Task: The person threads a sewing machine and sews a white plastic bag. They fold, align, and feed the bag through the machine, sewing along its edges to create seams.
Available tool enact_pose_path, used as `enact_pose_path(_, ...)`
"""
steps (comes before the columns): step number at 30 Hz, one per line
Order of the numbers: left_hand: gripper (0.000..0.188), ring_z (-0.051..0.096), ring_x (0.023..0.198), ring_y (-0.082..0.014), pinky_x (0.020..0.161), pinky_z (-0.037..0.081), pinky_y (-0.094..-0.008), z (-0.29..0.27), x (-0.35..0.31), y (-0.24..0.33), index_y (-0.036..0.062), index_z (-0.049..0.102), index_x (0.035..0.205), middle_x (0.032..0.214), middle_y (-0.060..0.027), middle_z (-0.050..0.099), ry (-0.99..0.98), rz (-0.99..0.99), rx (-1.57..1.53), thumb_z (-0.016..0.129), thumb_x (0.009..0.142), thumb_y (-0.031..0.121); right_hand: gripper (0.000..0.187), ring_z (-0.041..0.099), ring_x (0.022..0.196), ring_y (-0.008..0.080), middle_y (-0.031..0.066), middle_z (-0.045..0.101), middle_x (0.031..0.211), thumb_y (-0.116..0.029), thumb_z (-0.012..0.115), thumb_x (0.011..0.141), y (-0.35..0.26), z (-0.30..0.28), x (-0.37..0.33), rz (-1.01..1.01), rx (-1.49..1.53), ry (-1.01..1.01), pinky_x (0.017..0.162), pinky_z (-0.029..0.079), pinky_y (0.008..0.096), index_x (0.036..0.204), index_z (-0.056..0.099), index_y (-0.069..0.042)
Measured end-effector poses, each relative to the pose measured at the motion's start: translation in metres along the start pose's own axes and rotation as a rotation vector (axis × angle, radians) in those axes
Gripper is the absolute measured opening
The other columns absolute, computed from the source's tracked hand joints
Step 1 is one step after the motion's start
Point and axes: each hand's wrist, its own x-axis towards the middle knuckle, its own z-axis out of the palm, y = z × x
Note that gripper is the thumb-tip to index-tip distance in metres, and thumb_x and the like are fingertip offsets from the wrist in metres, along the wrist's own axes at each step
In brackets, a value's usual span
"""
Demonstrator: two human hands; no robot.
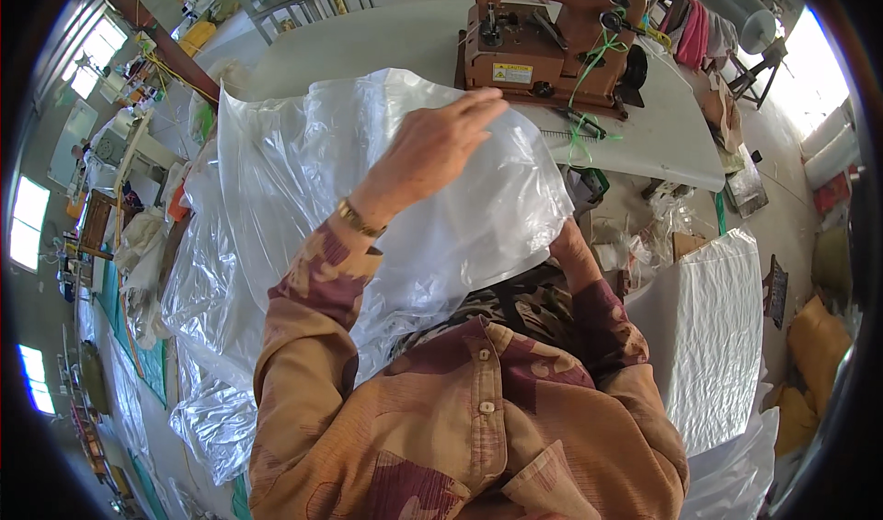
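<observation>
A large clear plastic sheet (303, 180) lies over the worktable's near edge and hangs down over my lap on the left. My left hand (432, 148), a metal watch at its wrist, lies across the sheet with its fingers stretched out toward the machine. At the sheet's right edge my right hand (570, 244) grips the plastic; its fingertips are mostly hidden by the film. Just beyond my left fingertips stands a brown sewing machine (543, 46), with green thread (581, 88) trailing down its right side.
The pale worktable (368, 37) carries the machine. Right of me stands a stack of folded clear plastic (713, 336). Loose plastic scraps (655, 240) lie under the table's right side. Grey metal railings (294, 0) rise behind, and cluttered benches (120, 180) line the left.
</observation>
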Motion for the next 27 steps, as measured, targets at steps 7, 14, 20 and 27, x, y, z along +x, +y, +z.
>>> enact_pose_path(7,0.033,0.065,0.095,-0.0343,0.082,0.052,-0.0428,0.045,0.039,0.029,0.0076,0.059,0.120,0.111,-0.0147,0.066,-0.329,0.195,0.107,0.059,0.087,0.012,0.021,0.060,0.083,0.0080,0.0015,0.067,0.090,-0.007,0.061,0.086,-0.008,-0.002,0.009,0.025,0.033,-0.126,0.072,0.049,0.0261,0.106,0.065,-0.001)
enact_pose_path(14,0.019,0.064,0.087,-0.0329,0.076,0.050,-0.0425,0.040,0.045,0.034,0.0023,0.067,0.092,0.085,-0.0136,0.066,-0.450,0.166,0.008,0.067,0.083,0.019,0.027,0.060,0.095,0.0092,0.0031,0.065,0.106,-0.019,0.056,0.093,-0.038,0.001,0.008,0.244,0.394,-0.131,0.082,0.049,0.0297,0.113,0.062,-0.001)
enact_pose_path(20,0.021,0.058,0.071,-0.0233,0.065,0.045,-0.0351,0.000,0.052,0.038,-0.0009,0.065,0.082,0.075,-0.0075,0.056,-0.285,0.226,-0.173,0.073,0.079,0.018,0.044,0.055,0.105,0.0164,0.0097,0.060,0.114,-0.030,0.048,0.094,-0.050,0.013,0.002,0.156,0.440,0.070,0.092,0.043,0.0304,0.126,0.049,0.000)
enact_pose_path(27,0.008,0.045,0.066,-0.0047,0.060,0.038,-0.0213,-0.065,0.060,0.064,0.0017,0.068,0.085,0.073,0.0029,0.054,0.093,0.222,-0.219,0.071,0.086,0.010,0.108,0.041,0.129,0.0318,0.0229,0.033,0.147,-0.034,0.073,0.083,-0.115,0.050,-0.023,-0.045,0.153,0.049,0.106,0.035,0.0449,0.153,-0.005,-0.008)
